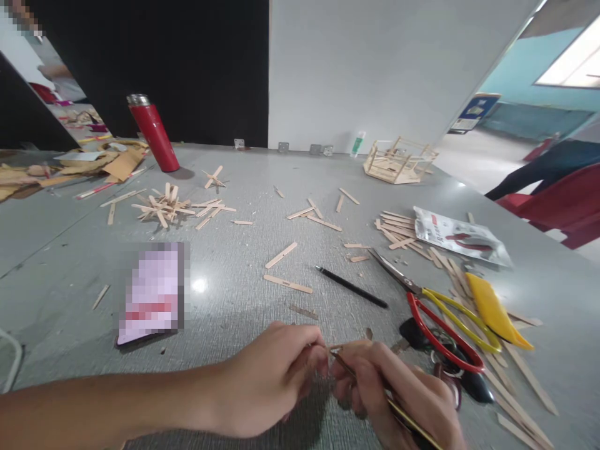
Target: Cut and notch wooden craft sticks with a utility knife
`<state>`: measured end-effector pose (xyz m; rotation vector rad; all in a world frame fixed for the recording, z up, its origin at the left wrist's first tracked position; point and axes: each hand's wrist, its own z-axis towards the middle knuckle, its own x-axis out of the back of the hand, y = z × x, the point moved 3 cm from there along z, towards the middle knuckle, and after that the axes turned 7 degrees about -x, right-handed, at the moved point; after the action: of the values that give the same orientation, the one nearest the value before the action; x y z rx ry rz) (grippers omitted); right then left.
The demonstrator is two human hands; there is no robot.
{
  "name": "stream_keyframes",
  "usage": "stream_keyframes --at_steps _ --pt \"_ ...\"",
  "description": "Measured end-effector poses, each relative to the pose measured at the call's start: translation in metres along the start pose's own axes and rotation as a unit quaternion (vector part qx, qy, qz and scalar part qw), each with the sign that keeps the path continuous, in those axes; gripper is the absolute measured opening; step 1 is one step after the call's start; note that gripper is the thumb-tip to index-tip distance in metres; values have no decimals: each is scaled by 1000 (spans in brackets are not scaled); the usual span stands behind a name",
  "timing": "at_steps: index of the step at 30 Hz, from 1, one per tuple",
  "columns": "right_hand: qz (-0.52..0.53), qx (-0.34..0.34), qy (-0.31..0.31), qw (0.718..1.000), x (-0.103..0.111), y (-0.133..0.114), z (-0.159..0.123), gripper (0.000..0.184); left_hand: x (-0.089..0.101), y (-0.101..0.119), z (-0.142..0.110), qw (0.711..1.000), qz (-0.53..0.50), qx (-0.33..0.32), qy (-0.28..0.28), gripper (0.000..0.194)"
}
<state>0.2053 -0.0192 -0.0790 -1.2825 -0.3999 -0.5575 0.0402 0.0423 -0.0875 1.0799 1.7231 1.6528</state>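
My left hand [274, 375] is closed in a pinch on a thin wooden craft stick [349, 344] that lies level just above the grey table [234, 294]. My right hand [398, 394] grips a slim gold-coloured pen-like tool [407, 417], its tip meeting the stick where the two hands come together. Both hands are at the near edge of the table, low in the view. Just right of them lie scissors [440, 319] with red and yellow handles, and a black pen [351, 286] lies a little farther out.
Loose craft sticks [166, 206] are scattered over the table. A red flask [154, 132] stands at the back left near cardboard scraps [112, 164]. A stick-built frame [398, 161] sits at the back right. Also a white packet [462, 236], a yellow tool [494, 310], keys [450, 375].
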Motion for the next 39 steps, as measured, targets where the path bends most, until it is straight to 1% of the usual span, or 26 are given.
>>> stream_keyframes --at_steps 2,4,9,12,15,18,20,23,25,29,34,39 --pt "-4 -26 -32 999 -7 6 6 38 1 -11 3 999 -25 23 -1 38" --pt "2 -42 -58 997 -12 11 9 40 1 -18 6 999 -38 35 -1 36" --pt "-20 -29 -90 995 -17 18 13 40 0 -26 8 994 -75 74 2 31" --pt "-32 -31 -111 993 -18 18 16 40 -2 -28 8 992 -96 85 9 29" --pt "-35 -35 -97 994 -16 14 18 39 -3 -30 8 990 -111 88 17 28" --pt "-31 -46 -97 994 -16 11 19 42 -3 -32 8 989 -115 89 22 29" --pt "-2 -77 -105 991 -16 14 20 45 -3 -32 8 989 -114 90 24 29" --pt "58 -141 -112 982 -17 20 20 47 -3 -30 9 990 -111 89 20 29" --pt "68 -158 -120 978 -18 23 20 47 -3 -29 9 989 -112 92 18 29" --pt "61 -150 -122 979 -18 26 18 47 -2 -28 9 989 -112 99 18 26" --pt "67 -167 -120 976 -19 26 17 48 -2 -29 10 989 -112 95 16 27" --pt "57 -142 -110 982 -21 27 17 48 -2 -30 10 989 -114 94 16 26"
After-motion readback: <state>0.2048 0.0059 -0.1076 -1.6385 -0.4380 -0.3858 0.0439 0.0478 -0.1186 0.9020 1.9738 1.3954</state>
